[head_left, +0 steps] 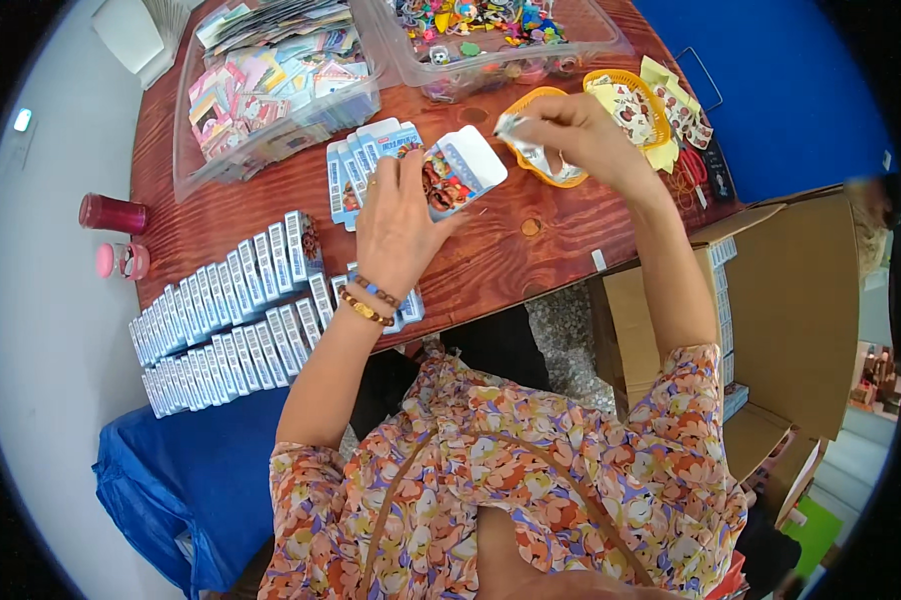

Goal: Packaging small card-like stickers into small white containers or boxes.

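Note:
My left hand (403, 225), with beaded bracelets at the wrist, is closed on a small blue and white carton (455, 178). The carton is tilted, and its white end flap stands up. Beside that hand lie several flattened-looking blue cartons (343, 180), partly hidden by my fingers. Over a yellow basket (535, 100) my right hand (596, 140) pinches a small white packet (521, 130). More white pieces show inside this basket under the hand.
Two rows of upright cartons (221, 290) stand at the left. Clear plastic bins hold cards (261, 100) and colourful trinkets (491, 25) at the back. Another yellow basket (661, 105), red scissors (693, 165) and a cardboard box (781, 320) are at the right. Two pink jars (123, 260) stand far left.

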Demonstrator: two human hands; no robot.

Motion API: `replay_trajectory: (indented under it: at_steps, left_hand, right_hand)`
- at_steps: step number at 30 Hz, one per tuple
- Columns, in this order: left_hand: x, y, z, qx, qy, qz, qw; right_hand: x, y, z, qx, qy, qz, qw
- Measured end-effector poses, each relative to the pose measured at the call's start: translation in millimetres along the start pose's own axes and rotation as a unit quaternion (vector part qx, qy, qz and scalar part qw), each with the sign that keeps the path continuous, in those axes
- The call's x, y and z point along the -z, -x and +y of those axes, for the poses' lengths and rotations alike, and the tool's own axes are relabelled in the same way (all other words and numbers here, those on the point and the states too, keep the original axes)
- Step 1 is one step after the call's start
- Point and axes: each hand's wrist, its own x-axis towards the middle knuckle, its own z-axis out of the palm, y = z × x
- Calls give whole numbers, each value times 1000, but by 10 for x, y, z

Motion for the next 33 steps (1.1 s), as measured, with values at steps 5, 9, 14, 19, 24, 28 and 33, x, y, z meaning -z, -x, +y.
replay_trajectory:
  at_steps: [5, 9, 14, 19, 24, 28, 33]
  left_hand:
    - [-44, -64, 167, -16, 0, -8, 1000]
    - [-80, -67, 148, -10, 12, -3, 1000]
    - [-138, -75, 130, 12, 50, -14, 999]
    - [-129, -104, 121, 27, 54, -49, 997]
    - [-181, -102, 79, 18, 61, -43, 997]
    - [-176, -135, 37, 14, 61, -55, 997]
    - [-211, -205, 38, 14, 65, -54, 996]
  right_hand:
    - [-276, 4, -181, 76, 391, -3, 917]
    - [-391, 31, -233, 106, 308, -2, 945]
    - [-329, 107, -122, 49, 122, -53, 990]
    - [611, -104, 618, 20, 52, 248, 967]
    - [1215, -320, 1716, -95, 332, 275, 897]
    - [1405, -406, 1816, -164, 288, 203, 921]
    - [1540, -281, 1794, -128, 137, 228, 956]
